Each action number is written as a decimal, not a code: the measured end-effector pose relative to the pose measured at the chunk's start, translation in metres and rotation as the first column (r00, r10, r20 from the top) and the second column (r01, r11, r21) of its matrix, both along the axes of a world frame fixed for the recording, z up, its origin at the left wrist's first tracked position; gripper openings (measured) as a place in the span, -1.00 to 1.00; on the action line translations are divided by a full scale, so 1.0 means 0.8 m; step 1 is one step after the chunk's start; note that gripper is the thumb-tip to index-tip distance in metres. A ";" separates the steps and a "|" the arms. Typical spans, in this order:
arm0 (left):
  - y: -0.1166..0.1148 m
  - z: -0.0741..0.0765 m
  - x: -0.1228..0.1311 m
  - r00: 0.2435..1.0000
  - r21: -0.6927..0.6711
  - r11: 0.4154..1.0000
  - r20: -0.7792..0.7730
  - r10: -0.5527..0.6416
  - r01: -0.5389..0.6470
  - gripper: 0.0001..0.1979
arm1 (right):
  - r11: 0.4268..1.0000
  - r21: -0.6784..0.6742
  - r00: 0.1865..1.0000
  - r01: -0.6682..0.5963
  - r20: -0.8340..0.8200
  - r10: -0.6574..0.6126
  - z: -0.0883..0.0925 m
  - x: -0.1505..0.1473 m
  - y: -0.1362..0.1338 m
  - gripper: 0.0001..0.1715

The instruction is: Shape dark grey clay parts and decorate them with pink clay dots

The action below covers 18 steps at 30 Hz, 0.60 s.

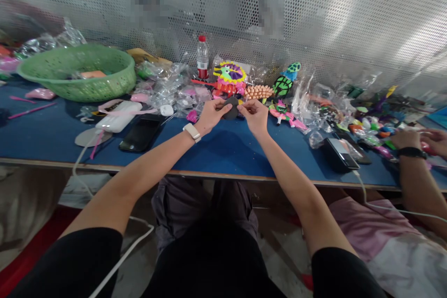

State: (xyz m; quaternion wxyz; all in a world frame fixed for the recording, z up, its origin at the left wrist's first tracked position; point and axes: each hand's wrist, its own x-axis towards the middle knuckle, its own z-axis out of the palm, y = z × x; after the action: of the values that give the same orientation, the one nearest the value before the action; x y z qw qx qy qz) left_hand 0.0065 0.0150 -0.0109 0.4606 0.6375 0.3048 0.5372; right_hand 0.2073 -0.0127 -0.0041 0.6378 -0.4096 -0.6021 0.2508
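Over the table's middle, my left hand (211, 116) is closed, with thumb and fingers gripping a dark grey, flat rounded piece (230, 108). My right hand (255, 116) pinches at the right edge of the same piece; its fingertips partly hide the contact. What the piece is made of cannot be made out. Just beyond my hands stand colourful toy-like figures: a yellow-and-purple frilled one (230, 73), an orange spiky one (258, 92) and a green-and-black turtle (284, 83). A pink-and-green figure (282, 112) lies right of my right hand.
Left are a green basket (111, 84), a white power bank (118, 116) with a cable and a black phone (140, 133). Behind stands a red-capped bottle (202, 58). A black device (339, 154) lies right, beside clear plastic bags (321, 102). A co-worker's hands (407, 139) work at far right.
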 end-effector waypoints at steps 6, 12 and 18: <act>0.000 0.006 -0.004 0.999 0.064 0.998 0.027 0.028 -0.029 -0.38 | 0.999 0.019 0.999 -0.046 -0.021 0.046 0.006 -0.004 -0.009 -0.45; 0.001 0.006 -0.005 0.997 0.126 0.992 -0.077 0.012 -0.002 -0.49 | 0.999 0.029 0.999 -0.032 0.013 0.031 0.009 -0.006 -0.014 -0.51; -0.001 0.007 -0.006 0.998 0.144 0.989 -0.037 0.043 -0.038 -0.61 | 0.993 0.088 0.995 -0.085 0.051 0.081 0.014 -0.003 -0.018 -0.59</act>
State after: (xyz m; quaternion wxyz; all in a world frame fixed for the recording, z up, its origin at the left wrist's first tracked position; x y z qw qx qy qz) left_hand 0.0021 0.0143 -0.0054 0.3962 0.6733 0.2873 0.5541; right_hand 0.2046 -0.0268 0.0069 0.6300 -0.3611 -0.6443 0.2399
